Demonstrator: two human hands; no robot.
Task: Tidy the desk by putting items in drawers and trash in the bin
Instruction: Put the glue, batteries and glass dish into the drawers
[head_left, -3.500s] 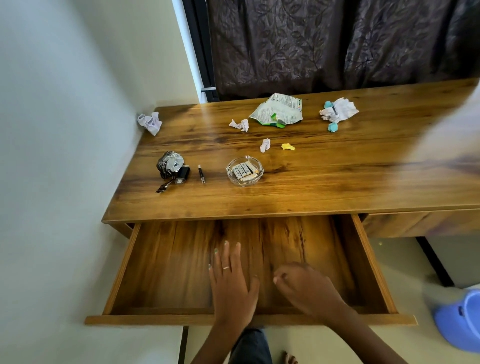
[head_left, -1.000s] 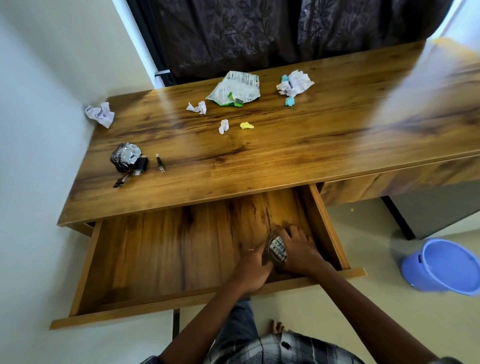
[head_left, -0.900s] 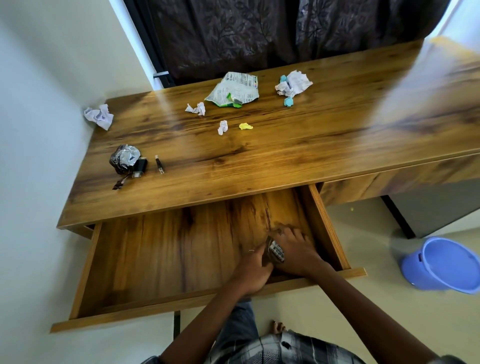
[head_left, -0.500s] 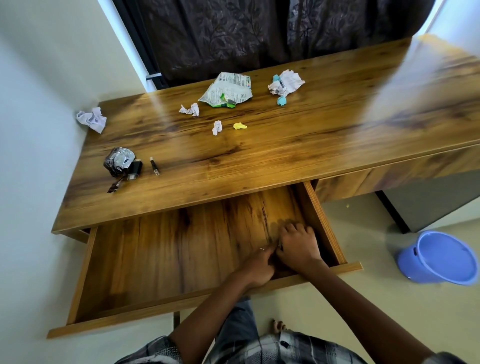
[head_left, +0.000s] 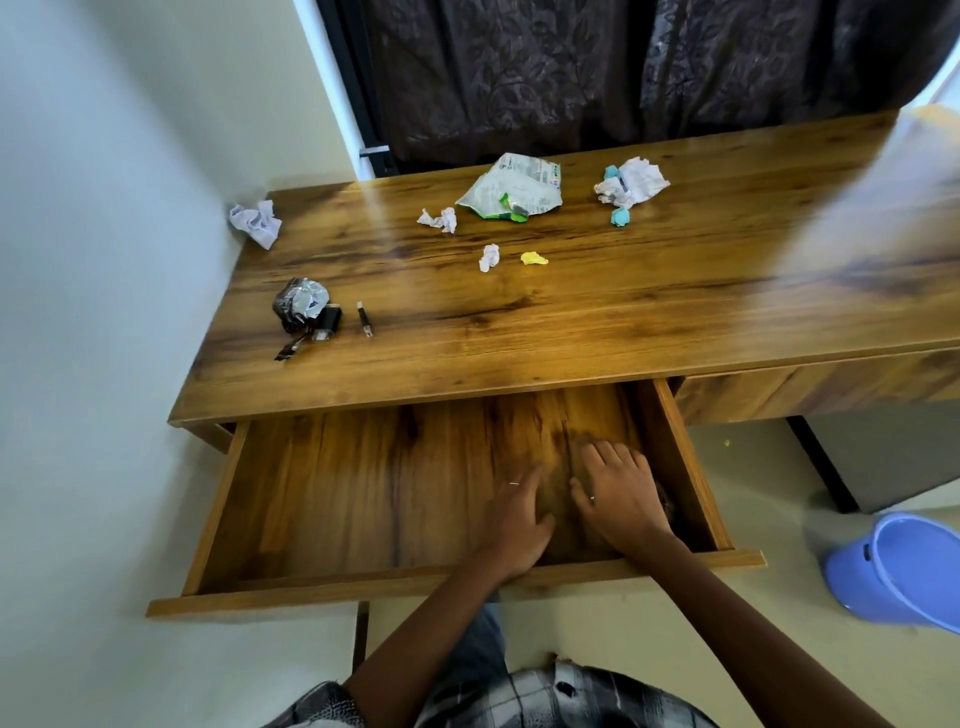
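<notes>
1. Head view: both hands reach into the open drawer (head_left: 363, 493) under the surface (head_left: 597, 322), at its right end.
2. The right hand (head_left: 621, 499) lies palm down with its fingers (head_left: 605, 457) spread flat on the drawer floor, next to the right wall. A dark shape shows at its right edge; what it is cannot be told.
3. The left hand (head_left: 514, 525) rests just beside it, fingers straight and pointing inward, gripping nothing visible.
4. The drawer floor left of the hands is bare wood as far as the left wall.
5. On the surface, near the left front edge, lie a crumpled foil wrapper (head_left: 301, 304), a small black charger (head_left: 328, 325) touching it, and a short black stick (head_left: 365, 319) just beside.
6. Toward the back edge lie a torn snack packet (head_left: 511, 189), a white paper wad with blue bits (head_left: 631, 184), small paper scraps (head_left: 439, 219), and a yellow scrap (head_left: 533, 258); a crumpled paper (head_left: 255, 222) sits at the back left corner.
7. A blue bin (head_left: 898, 571) stands on the floor, right of the drawer.
</notes>
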